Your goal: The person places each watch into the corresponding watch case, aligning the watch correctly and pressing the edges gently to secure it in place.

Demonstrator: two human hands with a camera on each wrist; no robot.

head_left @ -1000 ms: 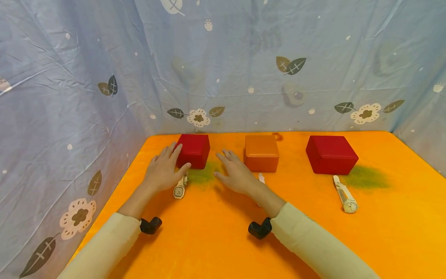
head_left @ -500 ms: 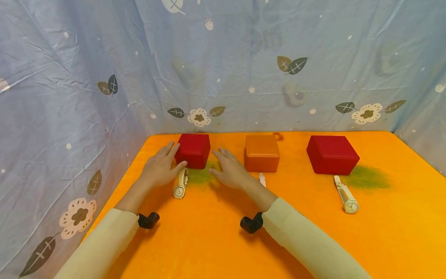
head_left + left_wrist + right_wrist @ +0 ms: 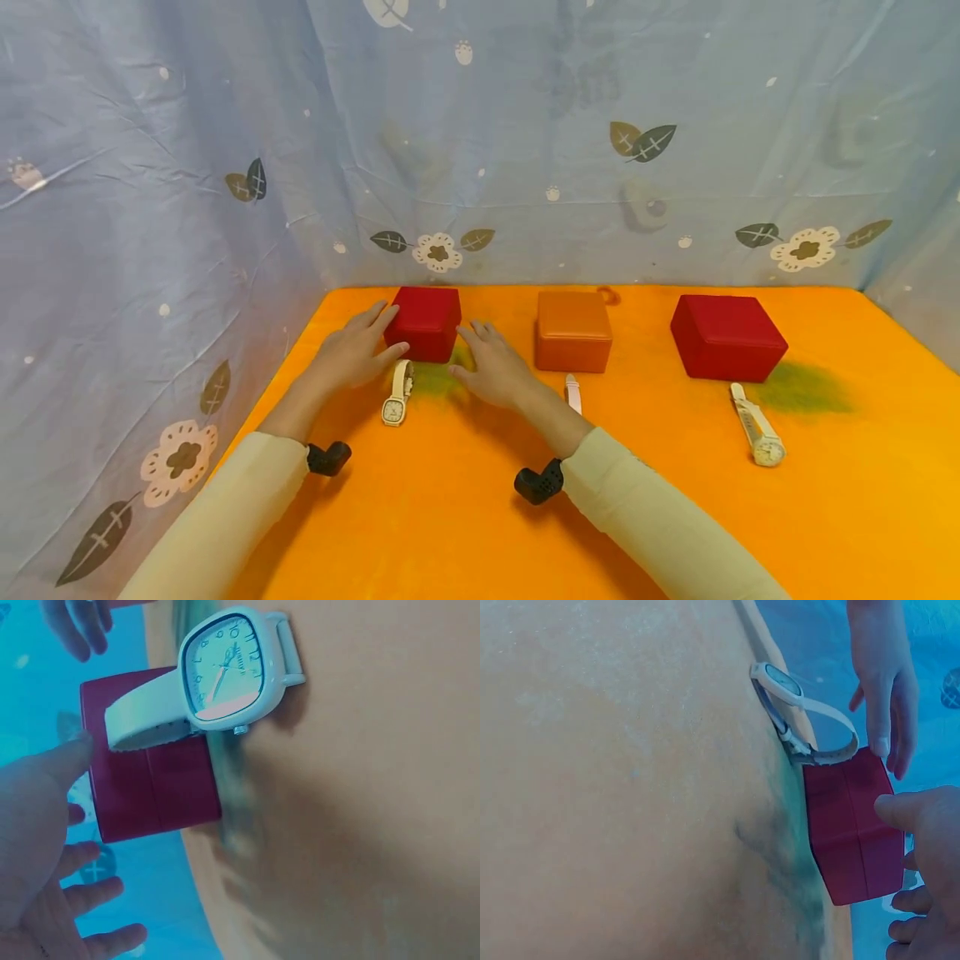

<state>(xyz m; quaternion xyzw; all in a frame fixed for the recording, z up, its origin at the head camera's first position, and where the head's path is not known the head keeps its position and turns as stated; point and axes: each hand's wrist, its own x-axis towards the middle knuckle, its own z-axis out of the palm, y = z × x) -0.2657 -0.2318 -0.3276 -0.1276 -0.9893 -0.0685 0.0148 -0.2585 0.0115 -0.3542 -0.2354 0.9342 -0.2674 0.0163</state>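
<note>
A red box with a closed lid stands at the back left of the table. My left hand is at its left side, fingers spread and nearly straight, with fingertips overlapping its edge in the head view. On the box's other side my right hand reaches forward with straight fingers, holding nothing. In front of the box lies a white watch with a square dial, its strap looped. The left wrist view shows the watch large, with the red box behind it and the left thumb near the box.
An orange box stands at the back middle, with a pale watch strap before it, partly hidden by the right forearm. Further right is another red box, with a white round-dial watch in front. A blue patterned curtain hangs behind.
My right hand has moved slightly left, closer to the left red box, uncovering less of the gap. The left hand has stayed beside that box. The head view has shifted slightly.
</note>
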